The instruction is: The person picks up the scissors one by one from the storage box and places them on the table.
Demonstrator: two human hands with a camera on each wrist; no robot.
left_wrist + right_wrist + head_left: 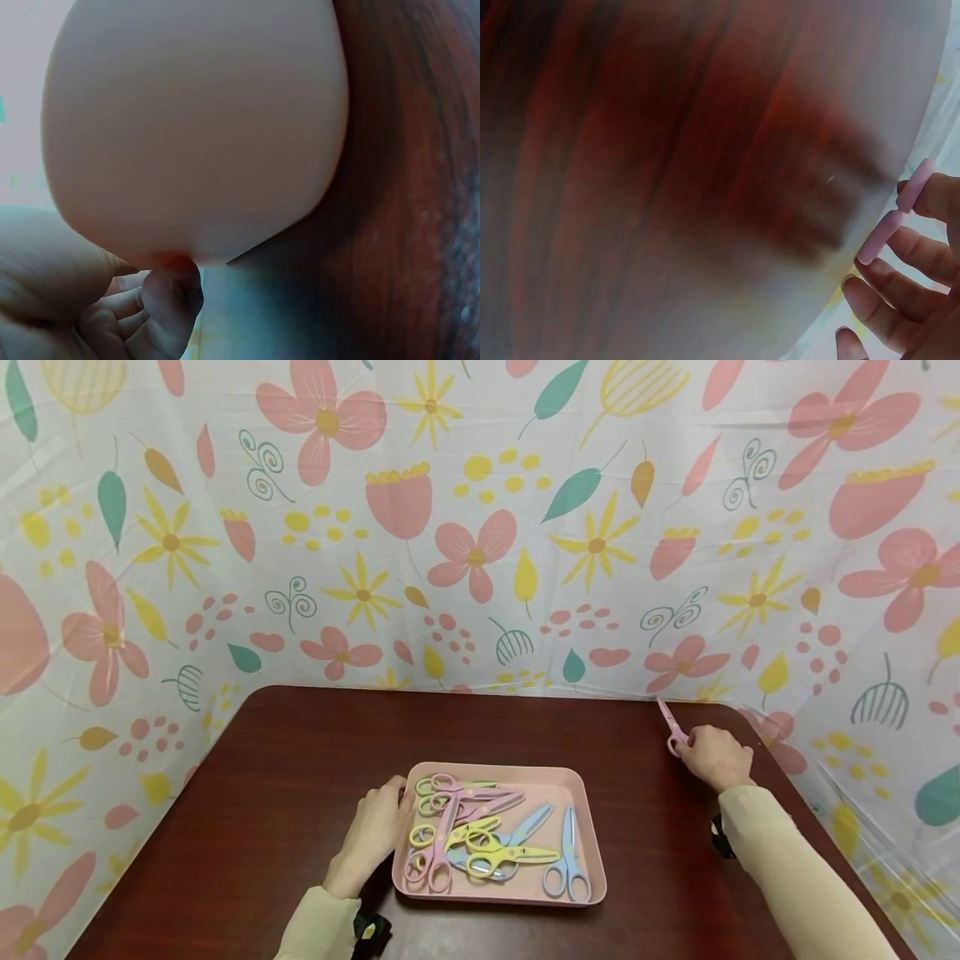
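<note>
My left hand [375, 827] holds the left edge of a shallow pink tray [592, 835]. In the left wrist view the tray's smooth wall [195, 135] fills the middle, with the fingertips [172, 292] against its lower edge. Several scissors lie jumbled in the tray, among them blue scissors [567, 852], yellow scissors [517, 853] and pink scissors [442, 839]. At the table's far right, my right hand [718, 756] pinches lilac-pink scissors [670, 720] by the handles, blades toward the back edge. The right wrist view shows the handle loops [881, 236] at the fingertips.
The dark red-brown wooden table [315, 760] has rounded back corners. A white curtain [480, 527] with printed flowers and leaves hangs close behind and along both sides. The lilac scissors' blade tips reach the table's back edge by the curtain.
</note>
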